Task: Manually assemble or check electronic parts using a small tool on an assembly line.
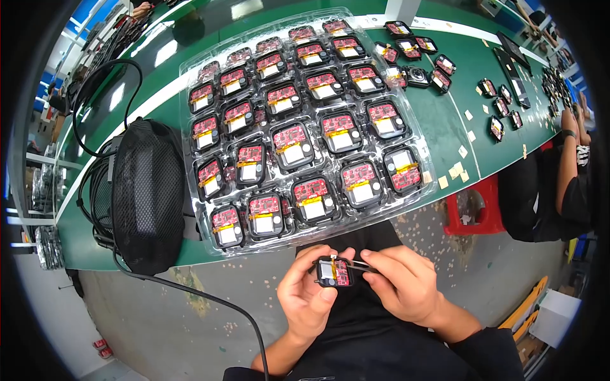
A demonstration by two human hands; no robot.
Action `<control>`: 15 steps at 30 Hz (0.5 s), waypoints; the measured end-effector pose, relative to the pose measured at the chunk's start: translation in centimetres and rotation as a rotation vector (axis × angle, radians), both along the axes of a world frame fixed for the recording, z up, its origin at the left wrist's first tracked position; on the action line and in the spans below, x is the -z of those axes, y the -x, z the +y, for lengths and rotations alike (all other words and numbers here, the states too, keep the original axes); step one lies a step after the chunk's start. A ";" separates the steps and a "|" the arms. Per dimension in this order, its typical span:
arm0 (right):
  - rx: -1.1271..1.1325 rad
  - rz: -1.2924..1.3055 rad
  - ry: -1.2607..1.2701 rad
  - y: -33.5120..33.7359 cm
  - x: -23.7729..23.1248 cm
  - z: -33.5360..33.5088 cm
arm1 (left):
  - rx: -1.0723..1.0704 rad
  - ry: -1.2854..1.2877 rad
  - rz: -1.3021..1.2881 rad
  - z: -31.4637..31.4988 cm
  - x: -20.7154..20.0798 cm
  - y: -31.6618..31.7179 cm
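In my left hand [303, 295] is a small square watch-like module [334, 272], pinched by its black case between thumb and fingers. Its inside faces up: a red circuit board, a silver-white block and a strip of yellow tape. My right hand [408, 286] grips metal tweezers [361, 265], whose tips reach the module's upper right edge. Whether the tips hold anything is too small to tell. Both hands are in front of the table edge, above my lap. Just beyond them, a clear plastic tray [413, 136] carries rows of similar modules.
Left of the tray stands a black mesh bag [149, 190]; its black cable [216, 303] hangs past my left forearm. Loose modules [408, 49] and small yellowish paper pieces [456, 170] lie on the green table [470, 70]. A red stool [473, 209] and a co-worker's arm [567, 159] are at right.
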State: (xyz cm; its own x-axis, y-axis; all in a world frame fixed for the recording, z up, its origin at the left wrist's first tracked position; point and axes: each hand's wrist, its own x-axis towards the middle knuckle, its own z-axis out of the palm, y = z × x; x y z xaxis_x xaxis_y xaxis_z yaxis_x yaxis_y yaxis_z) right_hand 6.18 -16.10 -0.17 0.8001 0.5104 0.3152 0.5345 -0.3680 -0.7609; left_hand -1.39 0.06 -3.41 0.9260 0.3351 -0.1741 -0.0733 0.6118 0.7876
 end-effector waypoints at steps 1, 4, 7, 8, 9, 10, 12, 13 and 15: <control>0.021 -0.143 0.056 -0.1 0.2 0.0 | 0.026 -0.012 -0.006 0.1 0.0 0.1; 0.042 -0.276 0.082 -0.2 0.8 0.1 | 0.038 -0.060 -0.013 -0.2 -0.4 0.1; 0.011 -0.367 0.109 -0.4 0.8 -0.1 | 0.052 -0.056 -0.010 -0.2 -0.6 0.1; 0.000 -0.391 0.119 -0.4 0.8 -0.2 | 0.051 -0.057 -0.009 -0.1 -0.4 0.2; -0.002 -0.390 0.118 -0.3 0.8 -0.3 | 0.091 -0.031 -0.059 0.1 -0.1 0.3; 0.001 -0.387 0.116 -0.2 1.0 -0.3 | 0.134 -0.004 -0.109 0.2 0.1 0.4; 0.004 -0.383 0.113 -0.1 1.0 -0.3 | 0.101 -0.038 -0.055 -0.2 -0.2 0.3; 0.017 -0.313 0.086 0.0 0.7 -0.1 | 0.070 -0.070 -0.004 -0.4 -0.4 0.2; 0.029 -0.243 0.059 0.1 0.7 0.0 | 0.078 -0.068 -0.003 -0.3 -0.4 0.1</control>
State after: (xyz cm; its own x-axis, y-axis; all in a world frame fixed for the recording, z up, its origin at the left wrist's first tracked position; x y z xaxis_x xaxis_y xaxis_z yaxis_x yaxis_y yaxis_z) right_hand 6.13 -16.11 -0.84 0.7191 0.5111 0.4708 0.6876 -0.4257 -0.5882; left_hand -1.49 -0.23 -2.99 0.9502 0.2729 -0.1503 -0.0303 0.5611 0.8272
